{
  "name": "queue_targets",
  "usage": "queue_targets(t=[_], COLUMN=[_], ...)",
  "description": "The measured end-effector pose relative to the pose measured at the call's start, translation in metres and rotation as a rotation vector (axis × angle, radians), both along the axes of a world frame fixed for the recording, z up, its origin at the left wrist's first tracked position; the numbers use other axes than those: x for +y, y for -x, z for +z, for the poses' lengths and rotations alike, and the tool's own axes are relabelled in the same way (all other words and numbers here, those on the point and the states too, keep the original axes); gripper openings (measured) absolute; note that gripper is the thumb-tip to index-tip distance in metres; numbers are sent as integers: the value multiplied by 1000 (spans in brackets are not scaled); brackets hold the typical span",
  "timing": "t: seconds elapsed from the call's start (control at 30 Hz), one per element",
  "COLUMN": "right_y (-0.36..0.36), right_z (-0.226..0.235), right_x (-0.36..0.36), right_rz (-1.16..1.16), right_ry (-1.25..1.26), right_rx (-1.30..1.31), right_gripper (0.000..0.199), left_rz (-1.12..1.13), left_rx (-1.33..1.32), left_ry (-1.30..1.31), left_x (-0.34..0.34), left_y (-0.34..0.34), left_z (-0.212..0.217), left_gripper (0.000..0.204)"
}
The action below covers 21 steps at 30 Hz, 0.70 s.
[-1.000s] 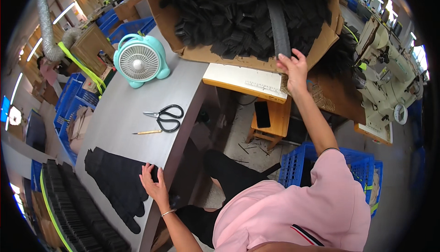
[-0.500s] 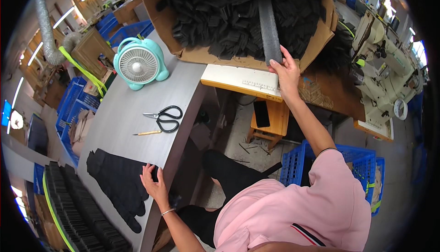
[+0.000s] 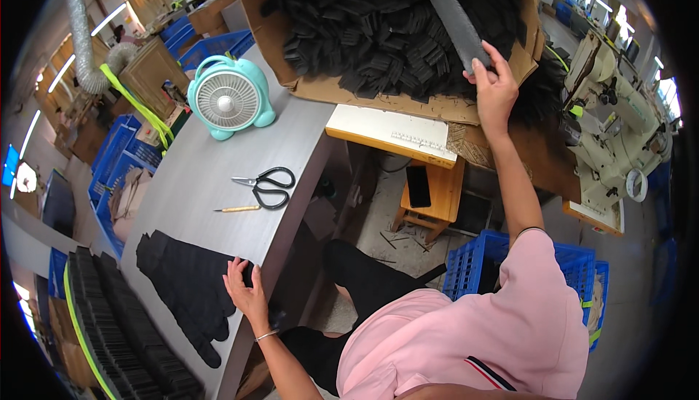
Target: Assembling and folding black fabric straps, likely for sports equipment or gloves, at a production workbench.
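Reaching farther into cardboard box (image 3: 378, 90) than a second ago, right hand (image 3: 494, 88) now clasping grey foam strip (image 3: 450, 14) running up-left from grip; left hand (image 3: 246, 292) flat, fingers spread, on black fabric piece (image 3: 186, 287).

The left hand (image 3: 246, 294) rests flat on the counter (image 3: 218, 156), its fingers (image 3: 234, 272) touching fabric pieces (image 3: 186, 291). Beyond those fingers lie a pencil (image 3: 237, 209) and scissors (image 3: 266, 185), with a fan (image 3: 229, 98) farther back. Far right, the right hand (image 3: 494, 83) grips a strip (image 3: 455, 14) in a cardboard box (image 3: 408, 101).
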State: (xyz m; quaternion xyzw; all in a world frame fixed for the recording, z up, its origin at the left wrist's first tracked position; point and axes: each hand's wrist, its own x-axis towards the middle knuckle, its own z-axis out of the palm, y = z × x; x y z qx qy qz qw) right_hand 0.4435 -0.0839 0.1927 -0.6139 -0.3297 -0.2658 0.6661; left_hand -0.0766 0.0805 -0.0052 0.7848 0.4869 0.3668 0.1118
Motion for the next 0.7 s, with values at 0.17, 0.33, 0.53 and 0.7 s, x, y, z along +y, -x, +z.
queue_targets(t=[0.17,0.33,0.53,0.7], right_y=[-33,-113,-143,-137], right_z=[6,20,56,45], right_x=[-1,13,58,91], right_rz=[210,193,-172,-637], right_ry=[-166,-256,360,557], right_rx=[216,271,351,-37], right_gripper=[36,38,62,59], left_rz=[28,13,40,43], left_rx=[0,3,19,29], left_ry=[3,3,-11,-3], left_x=[-3,-3,-2,0], left_y=[1,-3,-4,-5], left_z=[2,5,6,6], left_gripper=[25,25,24,24])
